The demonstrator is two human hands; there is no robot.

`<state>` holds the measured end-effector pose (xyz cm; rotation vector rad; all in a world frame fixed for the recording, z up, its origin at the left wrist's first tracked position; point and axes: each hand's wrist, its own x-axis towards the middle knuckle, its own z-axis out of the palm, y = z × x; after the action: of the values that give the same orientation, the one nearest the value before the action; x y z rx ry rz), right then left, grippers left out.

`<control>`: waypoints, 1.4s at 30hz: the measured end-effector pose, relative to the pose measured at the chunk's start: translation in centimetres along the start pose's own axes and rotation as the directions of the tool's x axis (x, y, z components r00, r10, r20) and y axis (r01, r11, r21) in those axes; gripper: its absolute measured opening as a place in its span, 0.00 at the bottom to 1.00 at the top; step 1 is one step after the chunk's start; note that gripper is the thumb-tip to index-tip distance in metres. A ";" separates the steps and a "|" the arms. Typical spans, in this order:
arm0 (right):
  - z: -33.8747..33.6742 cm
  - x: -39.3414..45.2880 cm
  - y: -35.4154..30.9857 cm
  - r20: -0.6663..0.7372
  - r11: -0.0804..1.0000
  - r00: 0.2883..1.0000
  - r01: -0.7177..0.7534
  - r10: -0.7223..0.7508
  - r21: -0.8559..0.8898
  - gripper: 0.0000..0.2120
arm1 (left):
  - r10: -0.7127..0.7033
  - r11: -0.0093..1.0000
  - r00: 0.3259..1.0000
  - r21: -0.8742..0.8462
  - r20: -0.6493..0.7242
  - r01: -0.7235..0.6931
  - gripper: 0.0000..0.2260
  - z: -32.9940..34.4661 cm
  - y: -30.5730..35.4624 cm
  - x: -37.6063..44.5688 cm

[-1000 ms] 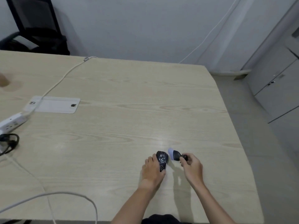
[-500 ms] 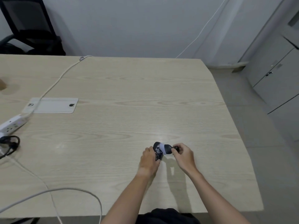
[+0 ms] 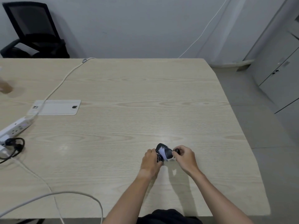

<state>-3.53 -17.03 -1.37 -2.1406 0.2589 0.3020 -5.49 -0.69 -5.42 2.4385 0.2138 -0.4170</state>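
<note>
On the pale wooden table (image 3: 129, 97), near its front right part, my left hand (image 3: 150, 160) holds a small black speckled object (image 3: 159, 151) against the tabletop. My right hand (image 3: 185, 156) pinches a small dark tool (image 3: 169, 153) with a pale lilac head, and that head lies over the speckled object. The two hands are close together, almost touching. Much of the speckled object is hidden under my left fingers and the tool.
A white power strip (image 3: 14, 128) with a black plug and cable (image 3: 13, 146) lies at the left edge. White cables (image 3: 53, 92) cross the table's left side past a white cable hatch (image 3: 55, 107). A black office chair (image 3: 34, 33) stands behind the table; grey cabinets (image 3: 278, 75) are at right.
My right hand has brought the lilac-headed tool leftward from beside the speckled object onto it. My left hand stays on the object. The camera has tilted slightly.
</note>
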 end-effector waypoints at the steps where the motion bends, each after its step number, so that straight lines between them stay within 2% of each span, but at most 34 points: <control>1: 0.2 0.1 0.0 -0.006 0.999 1.000 0.013 -0.013 -0.034 0.03 | 0.002 1.000 1.000 -0.004 -0.003 -0.002 0.18 0.0 0.0 0.0; 3: 0.3 0.2 -0.1 -0.056 0.997 0.998 0.027 -0.031 -0.066 0.03 | 0.002 1.000 1.000 -0.014 -0.009 -0.002 0.17 -0.1 0.0 0.1; 6: 0.4 0.4 -0.5 -0.112 0.999 0.993 0.034 -0.035 -0.011 0.03 | -0.006 1.000 1.000 -0.028 -0.012 0.005 0.16 -0.1 0.0 0.0; 9: 0.6 0.4 -1.1 -0.049 0.997 0.997 0.062 -0.060 0.044 0.03 | -0.007 0.999 1.000 -0.037 -0.023 0.006 0.16 -0.1 0.1 -0.1; 12: 1.0 0.4 -1.2 0.026 0.997 0.997 0.074 -0.073 -0.005 0.03 | 0.003 0.999 0.999 -0.054 -0.039 -0.005 0.15 0.0 0.1 -0.1; 17: 1.1 1.1 -1.0 -0.047 0.990 0.996 0.072 -0.078 -0.122 0.03 | 0.006 0.999 0.998 -0.032 -0.060 -0.008 0.14 0.1 -0.2 0.0; 20: 0.6 1.0 -1.3 -0.088 0.993 0.991 0.091 -0.097 -0.073 0.03 | 0.007 0.999 0.998 -0.053 -0.069 -0.010 0.13 0.1 -0.3 0.0; 23: 0.4 0.8 -1.7 -0.008 0.994 0.995 0.097 -0.098 -0.046 0.03 | -0.002 0.995 0.997 -0.100 -0.075 -0.006 0.13 0.2 -0.4 -0.1; 26: 0.7 0.7 -1.4 0.095 0.985 0.990 0.115 -0.103 -0.127 0.04 | -0.019 0.988 0.997 -0.156 -0.081 0.006 0.12 0.3 -0.5 -0.3; 28: 0.8 0.7 -1.0 0.036 0.979 0.994 0.110 -0.106 -0.172 0.04 | -0.018 0.988 0.996 -0.152 -0.091 0.004 0.11 0.4 -0.6 -0.3; 31: 0.8 0.7 -1.0 -0.071 0.985 0.991 0.105 -0.116 -0.137 0.03 | -0.026 0.988 0.995 -0.154 -0.101 0.010 0.10 0.5 -0.5 -0.5; 34: 1.0 0.1 -1.4 0.016 0.989 0.991 0.135 -0.135 -0.064 0.03 | -0.047 0.985 0.994 -0.169 -0.100 0.029 0.14 0.9 -0.5 -0.8; 36: 1.2 -0.2 -1.4 0.102 0.984 0.984 0.156 -0.147 -0.086 0.03 | -0.053 0.983 0.991 -0.180 -0.122 0.030 0.12 1.4 -0.7 -0.9; 38: 1.4 -0.2 -1.1 0.127 0.976 0.980 0.170 -0.154 -0.133 0.03 | -0.057 0.981 0.989 -0.190 -0.134 0.031 0.10 1.6 -1.0 -0.9; 42: 1.2 0.0 -1.0 0.000 0.978 0.986 0.164 -0.165 -0.128 0.04 | -0.047 0.989 0.990 -0.147 -0.133 0.027 0.17 1.5 -1.5 -0.7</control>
<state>-3.35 -15.47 -1.22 -2.2742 0.0683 0.2161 -6.86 -0.47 -7.11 2.3236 0.3368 -0.2415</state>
